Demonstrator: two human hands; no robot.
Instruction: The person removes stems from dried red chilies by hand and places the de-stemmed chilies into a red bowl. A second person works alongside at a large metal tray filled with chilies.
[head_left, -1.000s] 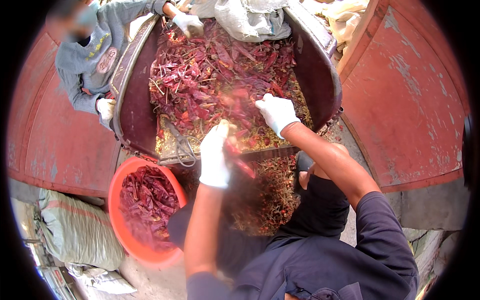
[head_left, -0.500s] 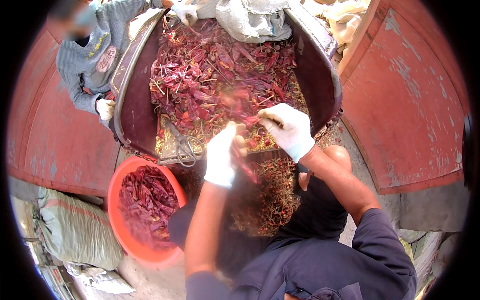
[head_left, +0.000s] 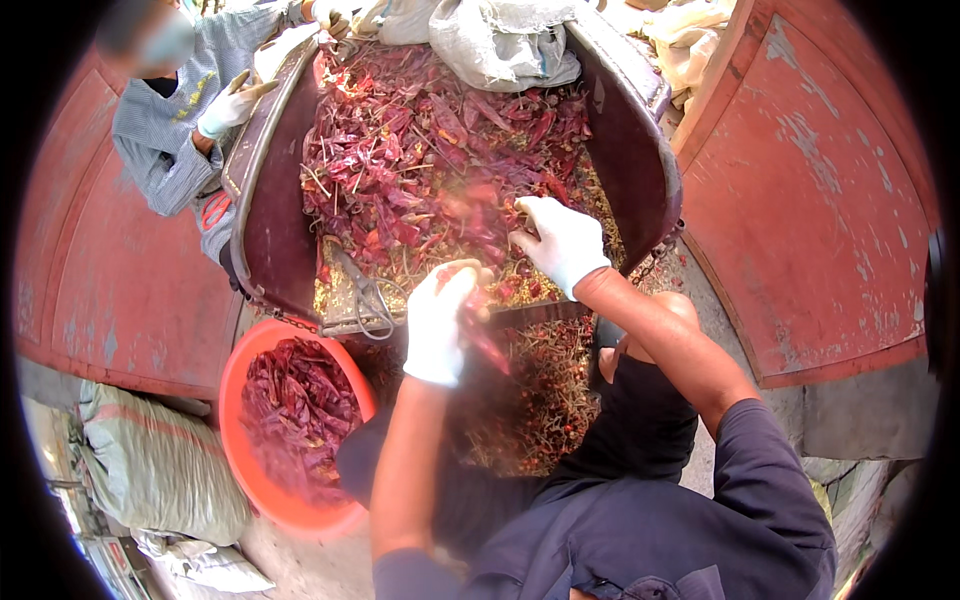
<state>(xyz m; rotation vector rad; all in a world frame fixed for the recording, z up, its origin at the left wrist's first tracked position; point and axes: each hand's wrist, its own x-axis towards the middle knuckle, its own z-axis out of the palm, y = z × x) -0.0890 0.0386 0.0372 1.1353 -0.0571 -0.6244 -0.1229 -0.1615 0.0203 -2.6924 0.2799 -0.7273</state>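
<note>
My left hand point(head_left: 436, 325), in a white glove, is closed around a dried red chili point(head_left: 486, 343) whose end sticks out below the fingers, blurred. At the near right of the chili heap point(head_left: 380, 165), my gloved right hand point(head_left: 568, 240) hovers with thumb and forefinger apart and nothing clearly between them. The heap lies in a dark red cart bed point(head_left: 268, 205) in front of me, over a layer of yellow seeds. To the left of my left hand, metal scissors point(head_left: 368, 300) rest on the bed's front edge.
Dried chilies fill part of an orange-red basin point(head_left: 232, 425) at lower left. Stems and scraps point(head_left: 550, 385) lie below the cart. A co-worker point(head_left: 195, 110) in white gloves sits at far left. Sacks point(head_left: 165, 460) stand beside the basin; red metal panels point(head_left: 820, 210) flank the cart.
My right hand has shifted slightly up and left, and its pinch on a chili has loosened. My left hand still holds its chili. The co-worker's near hand has risen from the cart's side.
</note>
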